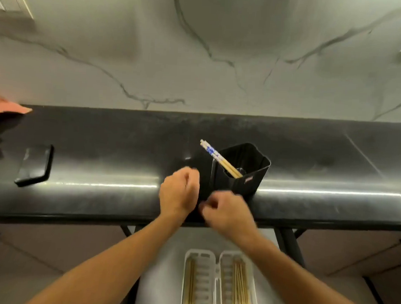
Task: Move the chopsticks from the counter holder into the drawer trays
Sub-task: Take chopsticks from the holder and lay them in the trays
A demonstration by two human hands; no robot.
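- Two white trays (218,265) in the near drawer already hold chopsticks.
- One last pair of chopsticks (220,158) leans in the black holder (247,176) on the counter.
- Left hand (179,193) and right hand (226,212), both curled, blurred; grip unclear.

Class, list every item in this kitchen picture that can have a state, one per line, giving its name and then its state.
Black holder: upright on the counter, a few chopsticks left.
Chopsticks: leaning out of the holder.
Drawer: open.
Left tray: a few chopsticks inside.
Right tray: more chopsticks inside.
Phone: flat, screen dark.
Left hand: curled.
Right hand: curled, blurred.
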